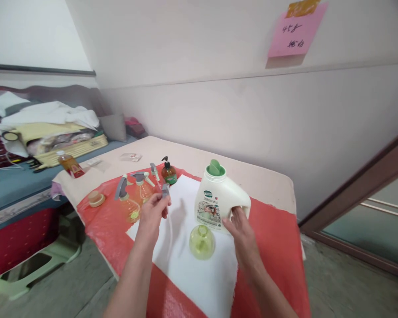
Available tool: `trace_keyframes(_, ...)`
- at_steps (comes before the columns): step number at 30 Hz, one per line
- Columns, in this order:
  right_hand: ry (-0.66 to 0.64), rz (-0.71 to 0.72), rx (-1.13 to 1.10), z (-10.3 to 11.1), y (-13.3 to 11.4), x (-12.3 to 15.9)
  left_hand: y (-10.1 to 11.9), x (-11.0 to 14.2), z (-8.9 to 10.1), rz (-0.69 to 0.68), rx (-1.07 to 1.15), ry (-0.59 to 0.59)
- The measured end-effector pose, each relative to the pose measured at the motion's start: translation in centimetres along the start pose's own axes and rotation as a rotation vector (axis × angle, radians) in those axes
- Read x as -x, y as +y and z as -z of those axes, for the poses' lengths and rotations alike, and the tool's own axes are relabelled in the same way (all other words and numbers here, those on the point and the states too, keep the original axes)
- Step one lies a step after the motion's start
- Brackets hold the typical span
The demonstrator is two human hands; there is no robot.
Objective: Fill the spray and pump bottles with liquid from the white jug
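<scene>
Pinched in the fingers of my left hand [154, 210] is a grey spray nozzle head [165, 191], its thin clear tube hanging down over the white sheet. The fingers of my right hand [242, 229] are wrapped through the handle of a large cream detergent jug [207, 192]. This jug stands upright with a green spout [214, 168] showing in its uncapped mouth. In front of it is a small rounded green see-through bottle [201, 243] with no spray head on it. Both stand on the white sheet [205, 274].
Left of the sheet, clear spray bottles [128, 205] and a brown pump bottle [170, 173] stand on the red cloth [106, 229], near a round beige cap [96, 198]. An amber bottle [69, 163] is at the table's left edge. A wall [192, 110] rises behind.
</scene>
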State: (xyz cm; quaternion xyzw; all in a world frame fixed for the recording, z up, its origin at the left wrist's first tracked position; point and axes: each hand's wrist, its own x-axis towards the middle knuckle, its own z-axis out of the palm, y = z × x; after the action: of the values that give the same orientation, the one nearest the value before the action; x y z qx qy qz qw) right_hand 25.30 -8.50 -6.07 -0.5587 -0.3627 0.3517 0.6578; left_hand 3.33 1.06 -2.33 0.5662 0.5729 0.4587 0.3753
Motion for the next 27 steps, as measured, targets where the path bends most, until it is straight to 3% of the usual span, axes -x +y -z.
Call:
trace_keyframes(4,0.122,-0.075,0.139,1.1,-0.3,2.0,1.8,1.4,0.4,-0.077,0.701,0.102)
trace_keyframes(7,0.152,-0.002,0.213,1.0,-0.2,3.6,2.8,2.1,0.0,-0.16,0.932,0.192)
trace_keyframes(11,0.098,0.054,0.259,0.0,0.6,4.6,3.6,3.3,-1.1,-0.2,0.986,0.198)
trace_keyframes(15,0.011,-0.062,0.285,-0.7,1.6,4.5,3.9,4.6,-2.7,-0.179,0.995,0.141)
trace_keyframes(21,-0.052,-0.089,0.283,-0.7,2.9,4.3,3.8,5.8,-3.9,-0.196,0.792,0.049)
trace_keyframes(27,-0.17,0.017,0.249,-2.2,4.5,4.1,2.4,6.4,-5.3,-0.061,0.655,-0.264)
